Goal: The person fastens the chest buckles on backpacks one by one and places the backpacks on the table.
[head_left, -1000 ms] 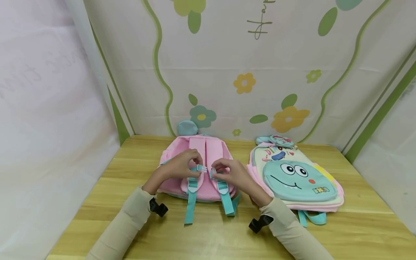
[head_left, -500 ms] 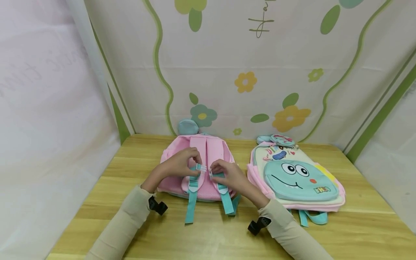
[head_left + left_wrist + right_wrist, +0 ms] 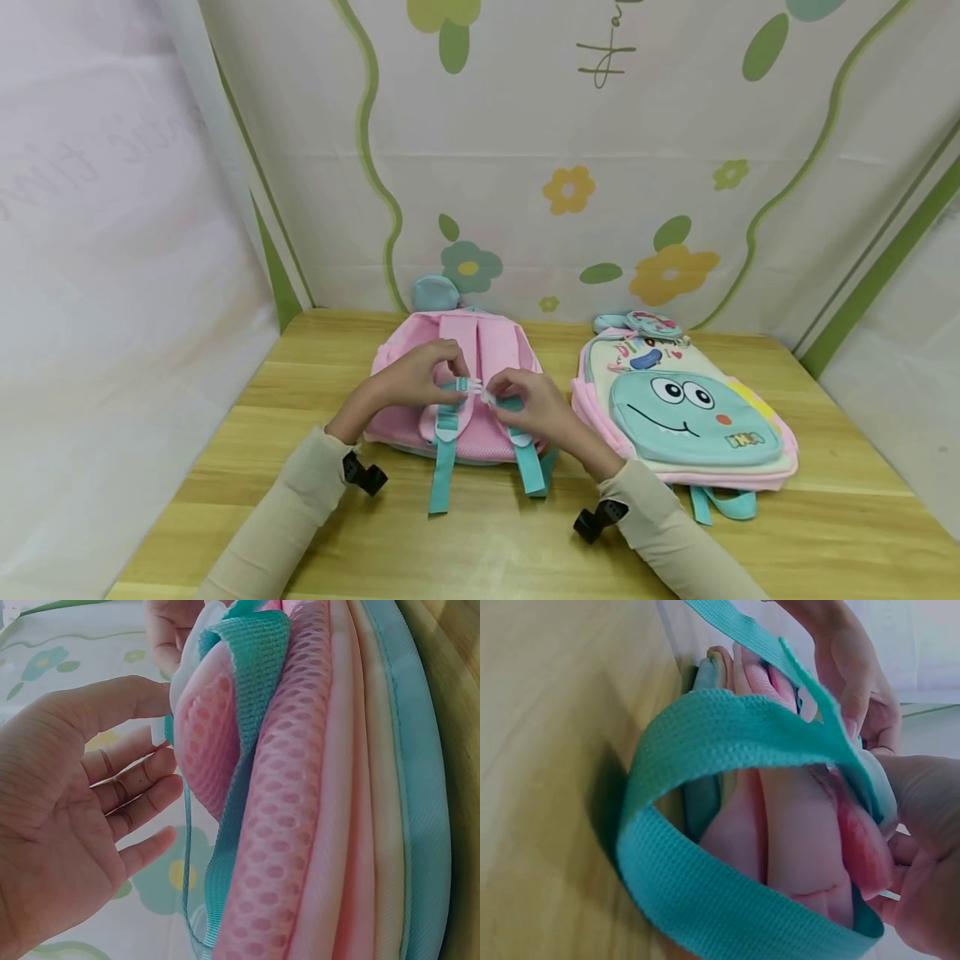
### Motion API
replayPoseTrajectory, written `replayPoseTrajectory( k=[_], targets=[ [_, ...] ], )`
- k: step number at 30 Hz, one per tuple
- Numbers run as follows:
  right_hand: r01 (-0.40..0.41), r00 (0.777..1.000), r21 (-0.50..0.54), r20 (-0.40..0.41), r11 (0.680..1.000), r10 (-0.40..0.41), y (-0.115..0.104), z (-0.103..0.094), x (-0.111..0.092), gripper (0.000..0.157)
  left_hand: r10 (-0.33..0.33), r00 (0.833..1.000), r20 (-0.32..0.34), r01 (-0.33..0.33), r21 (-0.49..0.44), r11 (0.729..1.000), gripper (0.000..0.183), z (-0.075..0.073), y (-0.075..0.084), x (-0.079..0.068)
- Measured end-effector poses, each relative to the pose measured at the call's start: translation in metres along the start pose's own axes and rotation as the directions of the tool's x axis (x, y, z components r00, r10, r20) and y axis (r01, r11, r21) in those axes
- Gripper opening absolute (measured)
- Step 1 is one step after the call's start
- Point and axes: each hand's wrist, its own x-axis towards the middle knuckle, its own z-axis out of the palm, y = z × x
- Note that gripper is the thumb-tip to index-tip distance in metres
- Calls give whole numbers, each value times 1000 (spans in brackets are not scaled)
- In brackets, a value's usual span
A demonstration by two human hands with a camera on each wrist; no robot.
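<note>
A pink backpack (image 3: pixel 487 442) lies with its straps facing up. Between thumb and fingers, my left hand (image 3: pixel 416 375) pinches the white pronged half of a chest-strap buckle (image 3: pixel 472 386) on turquoise webbing. My right hand (image 3: pixel 542 406) pinches the white socket half (image 3: pixel 488 397), partly covered by its fingertips. The two halves face each other over the shoulder straps, very close; whether they touch cannot be told. In the left wrist view, the left hand's fingers (image 3: pixel 135 784) are spread beside a padded strap. A turquoise webbing loop (image 3: pixel 675 855) hangs near the right hand in the right wrist view.
A second backpack (image 3: pixel 693 417) with a smiling cartoon face lies to the right on the wooden table (image 3: pixel 480 542). Loose turquoise strap ends (image 3: pixel 441 479) hang toward the table's front. A flower-printed cloth (image 3: pixel 480 167) rises behind.
The two buckle halves have drawn together, the right hand's half turning to face the left one. The backpacks have stayed in place; the view has shifted slightly.
</note>
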Motion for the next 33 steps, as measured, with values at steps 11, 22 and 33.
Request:
replayPoseTrajectory(
  k=[11, 22, 33],
  targets=[
    [55, 998, -62, -33, 997, -57, -1, -9, -1, 25, 31, 999, -23, -31, -3, 1000, 19, 1, 2, 1],
    [82, 992, -213, 113, 974, -59, 4, -9, 0, 23, 57, 998, -26, -56, 35, 998, 22, 3, 2, 2],
    [78, 986, -377, 163, 923, -17, -1, -13, 0, 21, 71, 997, -19, -71, 14, 997, 24, 4, 3, 2]
  ],
)
